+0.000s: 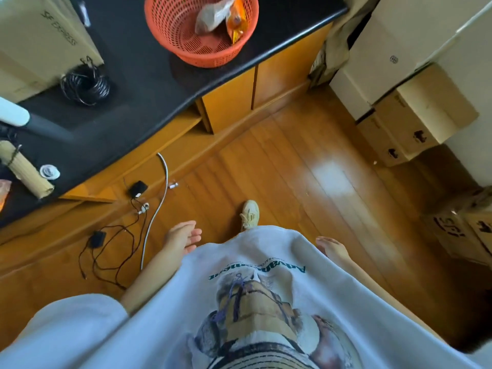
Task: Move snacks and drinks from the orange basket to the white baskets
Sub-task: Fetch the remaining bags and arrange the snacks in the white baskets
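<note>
The orange basket stands on the black counter at the top of the view. Inside it lie a pale brownish snack bag and an orange snack bag. My left hand hangs low beside my white shirt, fingers relaxed and holding nothing. My right hand hangs on the other side, partly hidden by the shirt, fingers loose and empty. Both hands are far below the basket. No white basket is in view.
A cardboard box and a coil of black cable sit on the counter's left. Chargers and cables lie on the wooden floor. Stacked cardboard boxes line the right side. My shoe is on the floor.
</note>
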Demonstrator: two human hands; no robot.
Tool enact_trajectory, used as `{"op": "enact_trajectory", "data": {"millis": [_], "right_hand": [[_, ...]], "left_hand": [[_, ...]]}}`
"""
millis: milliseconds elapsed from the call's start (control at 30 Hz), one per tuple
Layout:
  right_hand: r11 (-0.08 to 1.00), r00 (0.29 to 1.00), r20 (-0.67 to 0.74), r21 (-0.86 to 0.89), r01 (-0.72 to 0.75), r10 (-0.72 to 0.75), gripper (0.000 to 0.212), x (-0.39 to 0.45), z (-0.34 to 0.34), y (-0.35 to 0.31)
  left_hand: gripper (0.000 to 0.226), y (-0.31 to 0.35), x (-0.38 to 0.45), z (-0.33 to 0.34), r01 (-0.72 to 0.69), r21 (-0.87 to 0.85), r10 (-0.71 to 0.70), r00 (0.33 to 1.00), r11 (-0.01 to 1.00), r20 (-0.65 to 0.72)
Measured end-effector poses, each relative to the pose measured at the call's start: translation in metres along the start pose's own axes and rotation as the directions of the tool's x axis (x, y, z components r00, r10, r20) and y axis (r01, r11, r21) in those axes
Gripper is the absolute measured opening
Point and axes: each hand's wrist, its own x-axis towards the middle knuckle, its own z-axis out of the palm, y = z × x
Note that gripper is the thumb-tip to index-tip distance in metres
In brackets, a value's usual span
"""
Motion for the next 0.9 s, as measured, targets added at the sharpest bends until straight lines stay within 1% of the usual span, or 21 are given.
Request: {"op": "enact_trajectory", "data": {"millis": [33,100,133,233,333,400,500,567,633,733,767,833,900], "right_hand": [[1.000,1.000,-0.001,0.006,-0.022,0.022,0.032,0.006,0.004,-0.017],[0.999,0.999,-0.034,0.021,0.027,-0.026,0.027,0.012,0.019,-0.066],[0.999,0.998,-0.030,-0.008,0.048,-0.049,0.026,0.016,0.028,-0.091],[0.991,0.993,0.050,-0.074,0.114,-0.110,0.026,0.027,0.053,-0.147],[0.982,0.983,0.086,-0.089,0.168,-0.160,0.023,0.037,0.079,-0.200],[0.979,0.980,0.103,-0.096,0.177,-0.167,0.021,0.043,0.094,-0.224],[0.980,0.982,0.102,-0.103,0.172,-0.161,0.021,0.055,0.113,-0.256],[0.983,0.987,0.077,-0.108,0.147,-0.139,0.021,0.058,0.120,-0.270],[0.988,0.991,0.050,-0.089,0.124,-0.120,0.022,0.063,0.128,-0.284],[0.995,0.995,0.015,-0.036,0.096,-0.095,0.020,0.069,0.137,-0.301],[0.996,0.996,0.011,-0.020,0.090,-0.090,0.020,0.070,0.140,-0.309],[0.994,0.994,0.004,0.016,0.110,-0.110,0.018,0.071,0.147,-0.324],[0.984,0.985,-0.005,0.041,0.173,-0.173,0.017,0.073,0.156,-0.347]], "left_hand": [[0.031,0.011,0.004,-0.002,0.015,-0.051,-0.015,1.000,0.999,-0.016],[0.034,0.027,0.012,-0.010,0.031,-0.111,-0.035,0.999,0.993,-0.035],[0.036,0.035,0.015,-0.014,0.041,-0.116,-0.045,0.998,0.992,-0.035],[0.039,0.049,0.028,-0.028,0.082,-0.115,-0.088,0.995,0.990,-0.044],[0.040,0.064,0.047,-0.041,0.110,-0.162,-0.123,0.990,0.981,-0.074],[0.039,0.074,0.056,-0.043,0.138,-0.211,-0.158,0.984,0.968,-0.078],[0.038,0.106,0.075,-0.041,0.183,-0.312,-0.216,0.973,0.932,-0.076],[0.039,0.136,0.088,-0.042,0.196,-0.303,-0.226,0.972,0.933,-0.064],[0.039,0.176,0.103,-0.044,0.174,-0.245,-0.194,0.979,0.954,-0.061],[0.033,0.244,0.118,-0.040,0.094,-0.172,-0.114,0.988,0.981,-0.108],[0.030,0.266,0.121,-0.036,0.050,-0.145,-0.068,0.990,0.988,-0.123],[0.026,0.307,0.125,-0.027,-0.078,-0.064,0.069,0.989,0.995,-0.131],[0.024,0.344,0.126,-0.015,-0.228,-0.001,0.227,0.970,0.974,-0.092]]}}
